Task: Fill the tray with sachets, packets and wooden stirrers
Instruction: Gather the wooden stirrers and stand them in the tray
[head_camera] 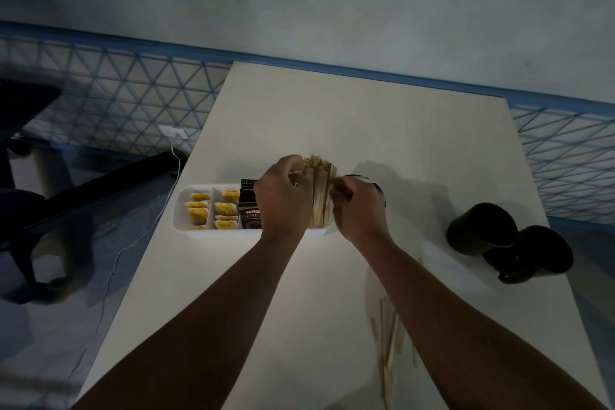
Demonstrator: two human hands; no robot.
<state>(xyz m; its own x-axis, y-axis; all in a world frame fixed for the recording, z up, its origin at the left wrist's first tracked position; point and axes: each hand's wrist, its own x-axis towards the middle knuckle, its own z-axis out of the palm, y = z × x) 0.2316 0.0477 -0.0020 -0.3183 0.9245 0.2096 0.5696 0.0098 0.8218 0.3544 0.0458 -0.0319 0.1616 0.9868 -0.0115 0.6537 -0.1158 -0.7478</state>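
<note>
A white divided tray [181, 215] lies across the middle of the white table [382, 130]. Its two left compartments hold yellow sachets [225, 208], and black coffee packets [249, 210] stand in the compartment beside them. A thick bundle of wooden stirrers [321, 193] stands upright in the tray's right end. My left hand [283, 200] grips the bundle's left side with curled fingers. My right hand [357, 206] holds its right side, fingertips pinched against the sticks. Both hands hide the tray's right part.
Several loose wooden stirrers [389, 346] lie on the table near my right forearm. Two dark cups [479, 230] lie on their sides at the right edge. A blue-and-white object [379, 188] peeks out behind my right hand. A chair and cable sit on the floor at left.
</note>
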